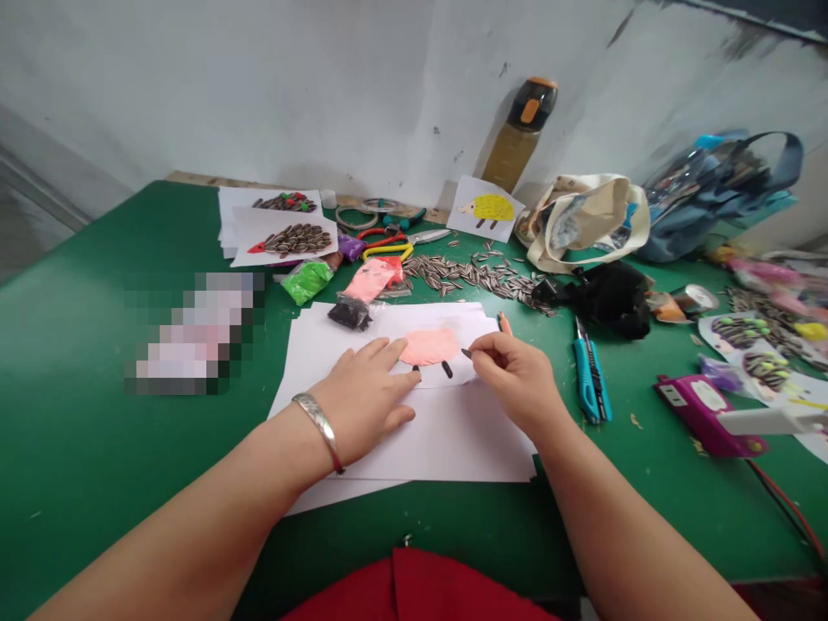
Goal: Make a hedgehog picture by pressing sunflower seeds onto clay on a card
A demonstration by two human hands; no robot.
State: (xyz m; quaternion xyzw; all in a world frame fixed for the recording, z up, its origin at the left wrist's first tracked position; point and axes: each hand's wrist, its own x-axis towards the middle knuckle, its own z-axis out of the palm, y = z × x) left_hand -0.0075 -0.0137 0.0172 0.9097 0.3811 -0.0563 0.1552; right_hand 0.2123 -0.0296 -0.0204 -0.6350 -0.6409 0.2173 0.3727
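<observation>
On a stack of white paper (446,440) lies a flat pink clay shape (432,347) with two short black clay legs (447,369) below it. My left hand (366,397) rests flat on the paper, fingers spread, its fingertips at the shape's left edge. To the right of the shape, my right hand (517,375) pinches a small dark pointed thing that looks like a sunflower seed (467,354); its tip points toward the pink clay. A bag of black clay (349,314) and a bag of pink clay (368,280) lie beyond the paper.
Loose sunflower seeds (479,274), scissors (388,250) and a green clay bag (307,280) lie behind. Finished seed pictures (291,237) sit back left. A blue utility knife (590,379), black plastic bag (614,297) and magenta device (708,414) are to the right. A bottle (521,134) stands by the wall.
</observation>
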